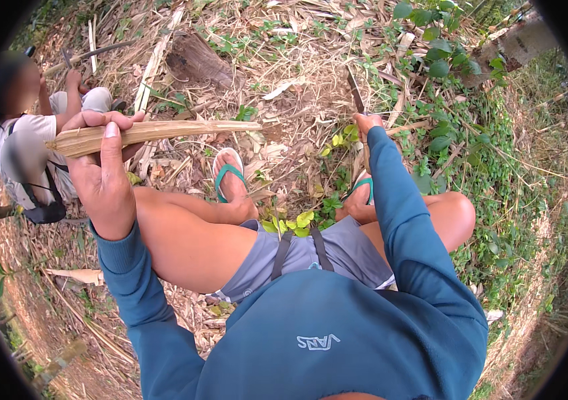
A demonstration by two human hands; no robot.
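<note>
My left hand (107,170) is raised at the left, closed round a pale split piece of wood (164,131). The thumb lies along its near face. The piece is broad at the hand and tapers to a thin tip pointing right. My right hand (367,125), farther out on the right, grips a knife (355,92) with a dark, narrow blade pointing away from me. Most of its handle is hidden in the fist, with a light-coloured part showing below. The knife and the wood are well apart.
At the far left another person (37,133) sits low, holding a thin blade. A cut stump (197,61) stands ahead amid dry leaves. A thick log (517,43) lies at the upper right beside green plants (441,60). My sandalled feet (231,175) rest on the litter.
</note>
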